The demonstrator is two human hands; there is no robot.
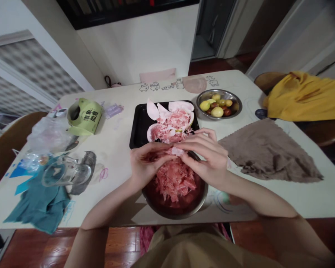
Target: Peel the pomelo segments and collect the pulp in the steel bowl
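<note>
Both hands meet over a metal bowl (156,206) at the table's front edge, filled with torn pink fruit flesh (174,180). My left hand (143,162) is curled and cradles a piece of the pink fruit from below. My right hand (208,152) pinches the same piece (176,150) from above with closed fingers. Just behind the hands a black tray (139,126) holds a heap of pink and white peel and membrane (171,119).
A steel bowl of small yellow and red fruits (218,104) stands behind the tray. A brown cloth (268,152) lies at the right, a yellow cloth (304,95) on a chair. At the left are a glass jug (65,173), teal cloth (41,203), plastic bag (48,136) and green box (83,116).
</note>
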